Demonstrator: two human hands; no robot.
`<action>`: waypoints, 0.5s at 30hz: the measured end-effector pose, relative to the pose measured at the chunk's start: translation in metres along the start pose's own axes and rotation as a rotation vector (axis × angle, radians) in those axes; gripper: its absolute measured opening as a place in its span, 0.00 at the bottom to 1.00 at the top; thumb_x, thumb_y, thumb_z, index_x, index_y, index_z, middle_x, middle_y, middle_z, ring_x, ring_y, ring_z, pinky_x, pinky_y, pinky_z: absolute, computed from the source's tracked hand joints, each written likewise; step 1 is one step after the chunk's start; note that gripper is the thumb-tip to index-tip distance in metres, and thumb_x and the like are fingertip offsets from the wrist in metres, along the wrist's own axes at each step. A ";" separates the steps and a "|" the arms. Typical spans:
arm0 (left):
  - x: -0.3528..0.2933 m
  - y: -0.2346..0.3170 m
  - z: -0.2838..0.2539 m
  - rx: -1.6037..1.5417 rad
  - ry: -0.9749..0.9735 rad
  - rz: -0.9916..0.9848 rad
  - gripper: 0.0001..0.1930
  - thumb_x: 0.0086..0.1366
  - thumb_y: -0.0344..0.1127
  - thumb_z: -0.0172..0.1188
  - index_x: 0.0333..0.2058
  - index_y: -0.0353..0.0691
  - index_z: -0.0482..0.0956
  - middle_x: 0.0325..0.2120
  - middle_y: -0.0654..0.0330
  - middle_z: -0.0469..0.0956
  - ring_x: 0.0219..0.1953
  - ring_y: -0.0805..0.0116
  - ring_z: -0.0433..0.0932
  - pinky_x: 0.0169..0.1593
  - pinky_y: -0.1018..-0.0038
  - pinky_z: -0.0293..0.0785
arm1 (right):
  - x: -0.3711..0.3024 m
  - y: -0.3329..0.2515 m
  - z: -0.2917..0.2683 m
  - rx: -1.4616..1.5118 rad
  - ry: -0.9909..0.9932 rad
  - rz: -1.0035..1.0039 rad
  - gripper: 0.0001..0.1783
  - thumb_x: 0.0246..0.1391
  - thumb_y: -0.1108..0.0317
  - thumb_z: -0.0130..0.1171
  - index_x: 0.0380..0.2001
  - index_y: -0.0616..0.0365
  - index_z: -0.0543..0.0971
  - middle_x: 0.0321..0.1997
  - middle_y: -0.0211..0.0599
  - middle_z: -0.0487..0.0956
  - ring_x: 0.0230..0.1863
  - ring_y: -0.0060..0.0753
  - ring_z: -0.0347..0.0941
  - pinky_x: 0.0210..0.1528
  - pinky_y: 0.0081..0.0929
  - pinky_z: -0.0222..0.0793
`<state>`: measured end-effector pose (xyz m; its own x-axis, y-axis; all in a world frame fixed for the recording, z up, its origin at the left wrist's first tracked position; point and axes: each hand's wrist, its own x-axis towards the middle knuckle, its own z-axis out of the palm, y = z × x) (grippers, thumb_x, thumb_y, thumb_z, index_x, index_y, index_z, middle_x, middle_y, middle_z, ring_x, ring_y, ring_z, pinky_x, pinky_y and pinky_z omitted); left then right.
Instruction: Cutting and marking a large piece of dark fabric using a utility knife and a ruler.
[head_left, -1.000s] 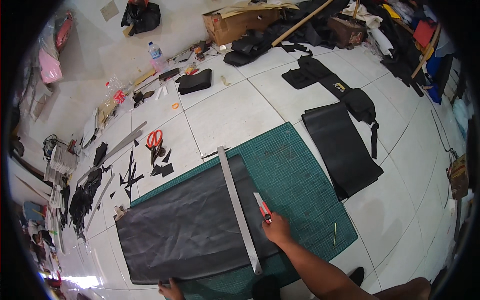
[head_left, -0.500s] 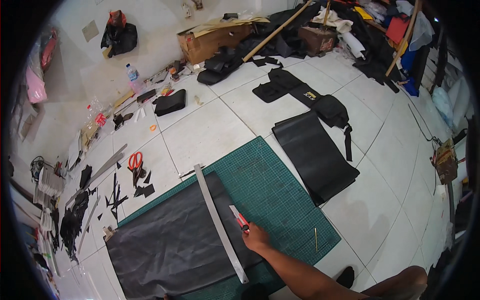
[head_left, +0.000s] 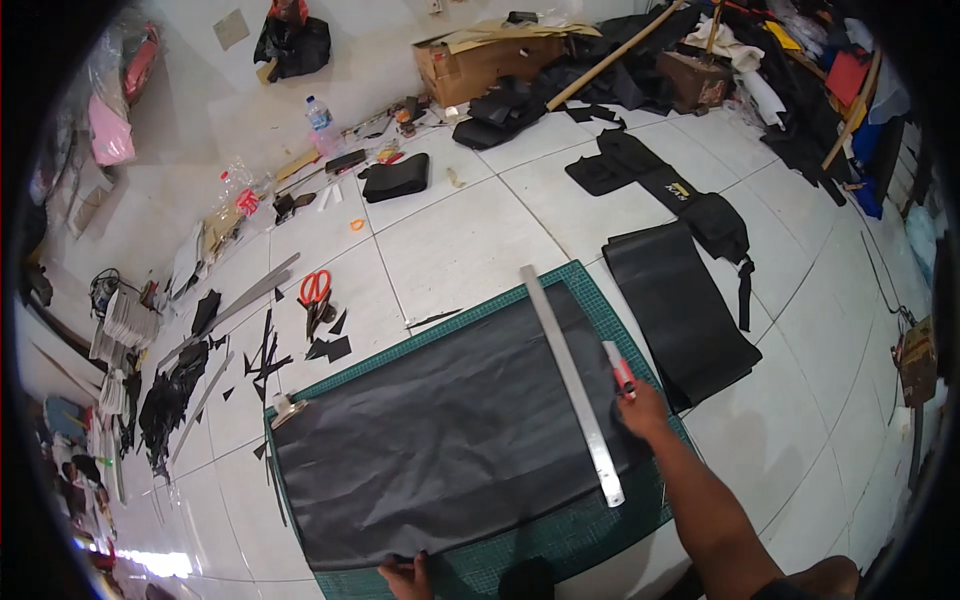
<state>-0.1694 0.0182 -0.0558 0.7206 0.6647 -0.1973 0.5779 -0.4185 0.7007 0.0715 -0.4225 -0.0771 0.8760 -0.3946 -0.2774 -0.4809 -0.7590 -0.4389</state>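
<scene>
A broad black sheet of leather-like material (head_left: 430, 430) covers most of a green cutting mat (head_left: 480, 582) on the floor. Across the sheet's right part lies a long metal ruler (head_left: 570, 385). My right hand (head_left: 643, 408) grips a red utility knife (head_left: 623, 372), its pale front end pointing away from me, near the sheet's right edge. At the sheet's near edge, my left hand (head_left: 407, 578) has its fingers closed on the border, partly cut off by the picture's lower rim. A metal clip (head_left: 287, 408) sits at the sheet's far left corner.
Red-handled scissors (head_left: 316, 295) and black scraps (head_left: 268, 355) lie left of the mat. Folded black material (head_left: 680, 310) lies to its right, with a black strapped item (head_left: 690, 200) beyond. A cardboard box (head_left: 460, 70) and a plastic bottle (head_left: 320, 120) stand along the wall.
The black sheet and ruler have shifted right over the mat, covering more of it. My right hand moved right with the knife. My left hand has come further into view; the whole view has shifted.
</scene>
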 end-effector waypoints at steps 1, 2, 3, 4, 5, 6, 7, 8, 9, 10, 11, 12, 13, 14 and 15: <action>-0.003 -0.003 -0.001 0.004 0.009 -0.004 0.26 0.60 0.42 0.69 0.48 0.33 0.67 0.31 0.54 0.73 0.31 0.63 0.71 0.39 0.66 0.71 | 0.005 0.006 -0.006 0.024 0.007 -0.015 0.19 0.51 0.60 0.62 0.42 0.60 0.76 0.42 0.53 0.81 0.46 0.58 0.78 0.48 0.49 0.73; -0.004 -0.009 0.000 -0.005 -0.004 0.033 0.24 0.62 0.41 0.68 0.48 0.34 0.67 0.31 0.55 0.73 0.30 0.63 0.71 0.39 0.67 0.71 | 0.009 0.009 -0.007 0.049 0.015 -0.027 0.19 0.50 0.60 0.63 0.42 0.61 0.76 0.42 0.54 0.81 0.46 0.57 0.78 0.48 0.48 0.73; -0.005 -0.014 0.002 -0.016 -0.022 0.070 0.23 0.63 0.41 0.67 0.47 0.35 0.67 0.30 0.55 0.73 0.30 0.63 0.71 0.39 0.67 0.71 | 0.011 0.007 -0.009 0.049 0.014 -0.028 0.19 0.50 0.60 0.63 0.42 0.61 0.76 0.42 0.54 0.81 0.46 0.57 0.78 0.48 0.48 0.73; -0.003 -0.018 0.002 -0.015 -0.023 0.071 0.23 0.63 0.41 0.67 0.47 0.35 0.67 0.30 0.55 0.73 0.30 0.63 0.71 0.39 0.67 0.71 | 0.012 0.006 -0.012 0.044 -0.014 -0.031 0.20 0.50 0.60 0.65 0.42 0.61 0.76 0.42 0.53 0.80 0.46 0.57 0.77 0.49 0.48 0.73; 0.001 -0.022 0.001 0.020 -0.001 0.086 0.21 0.64 0.40 0.66 0.47 0.36 0.67 0.29 0.56 0.73 0.29 0.62 0.70 0.38 0.67 0.71 | 0.011 0.007 -0.015 0.039 -0.040 -0.033 0.21 0.49 0.59 0.66 0.42 0.61 0.75 0.43 0.52 0.80 0.47 0.57 0.77 0.49 0.47 0.73; 0.004 -0.025 0.001 0.055 0.021 0.098 0.19 0.65 0.39 0.64 0.47 0.37 0.68 0.29 0.56 0.73 0.28 0.62 0.70 0.38 0.67 0.71 | 0.005 0.005 -0.016 0.039 -0.040 -0.030 0.21 0.49 0.59 0.66 0.42 0.61 0.75 0.43 0.52 0.80 0.47 0.57 0.77 0.49 0.47 0.73; 0.007 -0.022 0.000 0.057 0.017 0.100 0.19 0.65 0.39 0.64 0.47 0.37 0.68 0.29 0.56 0.73 0.28 0.62 0.70 0.38 0.67 0.71 | -0.007 0.000 -0.015 0.036 0.139 -0.153 0.20 0.50 0.59 0.66 0.42 0.60 0.75 0.44 0.50 0.78 0.47 0.57 0.76 0.49 0.48 0.72; 0.010 -0.019 0.000 0.127 -0.014 0.117 0.20 0.65 0.41 0.64 0.49 0.38 0.68 0.29 0.55 0.74 0.28 0.61 0.70 0.38 0.66 0.72 | -0.017 -0.004 -0.011 0.032 0.318 -0.276 0.20 0.50 0.59 0.66 0.42 0.60 0.75 0.45 0.48 0.77 0.48 0.57 0.75 0.49 0.48 0.72; 0.012 -0.012 0.002 0.196 -0.048 0.135 0.21 0.66 0.42 0.63 0.50 0.38 0.68 0.30 0.55 0.74 0.28 0.60 0.70 0.38 0.66 0.72 | -0.026 -0.004 -0.005 0.028 0.322 -0.267 0.20 0.50 0.59 0.66 0.42 0.60 0.75 0.45 0.48 0.77 0.48 0.57 0.75 0.49 0.48 0.72; 0.014 -0.003 0.003 0.202 -0.046 0.134 0.21 0.66 0.42 0.63 0.50 0.38 0.68 0.30 0.55 0.74 0.28 0.60 0.70 0.38 0.66 0.72 | -0.035 -0.007 0.007 0.095 0.217 -0.229 0.20 0.51 0.60 0.66 0.42 0.59 0.75 0.46 0.47 0.76 0.48 0.57 0.74 0.48 0.48 0.72; 0.019 0.009 0.008 0.165 -0.115 0.198 0.17 0.63 0.39 0.64 0.46 0.36 0.73 0.31 0.53 0.76 0.33 0.58 0.74 0.40 0.66 0.73 | -0.045 -0.012 0.017 0.162 0.113 -0.190 0.19 0.51 0.61 0.66 0.42 0.59 0.74 0.47 0.46 0.75 0.48 0.57 0.73 0.47 0.49 0.72; 0.026 0.022 0.015 0.125 -0.188 0.265 0.14 0.61 0.36 0.65 0.42 0.35 0.78 0.32 0.52 0.77 0.38 0.56 0.78 0.43 0.66 0.74 | -0.057 -0.020 0.023 0.165 0.114 -0.185 0.19 0.51 0.61 0.66 0.42 0.59 0.74 0.47 0.46 0.75 0.48 0.57 0.73 0.47 0.49 0.72; 0.033 0.032 0.026 0.113 -0.271 0.365 0.13 0.61 0.37 0.65 0.41 0.35 0.78 0.29 0.53 0.76 0.35 0.56 0.78 0.41 0.64 0.74 | -0.069 -0.031 0.027 0.170 0.126 -0.162 0.19 0.51 0.61 0.66 0.42 0.58 0.74 0.45 0.47 0.76 0.47 0.57 0.74 0.47 0.49 0.72; 0.036 0.045 0.039 0.100 -0.358 0.465 0.12 0.62 0.37 0.64 0.39 0.35 0.79 0.27 0.53 0.76 0.31 0.55 0.78 0.40 0.63 0.74 | -0.077 -0.037 0.030 0.172 0.139 -0.137 0.18 0.52 0.62 0.65 0.43 0.58 0.74 0.43 0.48 0.76 0.46 0.57 0.74 0.47 0.48 0.72; 0.035 0.071 0.053 0.066 -0.454 0.494 0.13 0.62 0.39 0.65 0.39 0.36 0.79 0.28 0.53 0.77 0.33 0.55 0.79 0.41 0.63 0.74 | -0.078 -0.035 0.035 0.170 0.144 -0.127 0.18 0.52 0.62 0.65 0.43 0.58 0.74 0.43 0.48 0.76 0.46 0.57 0.74 0.47 0.48 0.72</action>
<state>-0.0826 -0.0208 -0.0500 0.9875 0.0658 -0.1431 0.1510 -0.6530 0.7421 0.0186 -0.3467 -0.0695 0.9203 -0.3805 -0.0912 -0.3551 -0.7143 -0.6031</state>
